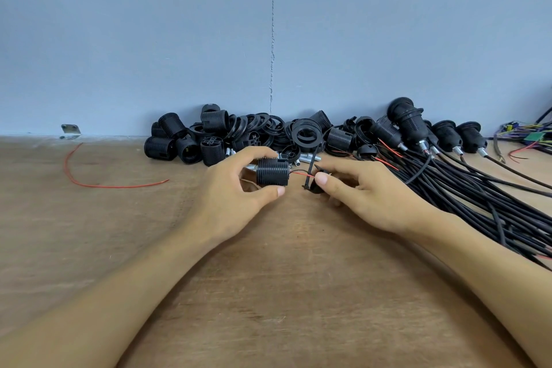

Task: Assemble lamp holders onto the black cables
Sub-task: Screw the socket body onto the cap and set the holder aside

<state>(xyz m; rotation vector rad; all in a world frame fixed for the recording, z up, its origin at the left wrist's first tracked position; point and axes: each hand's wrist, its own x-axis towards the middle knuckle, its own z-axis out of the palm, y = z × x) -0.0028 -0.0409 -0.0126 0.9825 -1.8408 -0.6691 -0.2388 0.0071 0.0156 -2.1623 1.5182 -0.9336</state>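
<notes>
My left hand [239, 188] grips a black threaded lamp holder body [272, 173] between thumb and fingers, just above the wooden table. A red wire and a dark wire [300, 173] run from it to the right. There my right hand [363, 193] pinches a black cap piece [315, 188], mostly hidden by the fingers. A black cable tie [312, 163] stands up between the two hands. A black cable leads off from my right hand toward the cable bundle [478, 194].
A heap of black holder bodies and rings [239, 134] lies along the blue wall, with small metal tubes [307, 157] beside it. Several assembled holders [409, 122] on cables lie at the right. A loose red wire [89, 179] lies left. Coloured wiring [528, 136] sits far right.
</notes>
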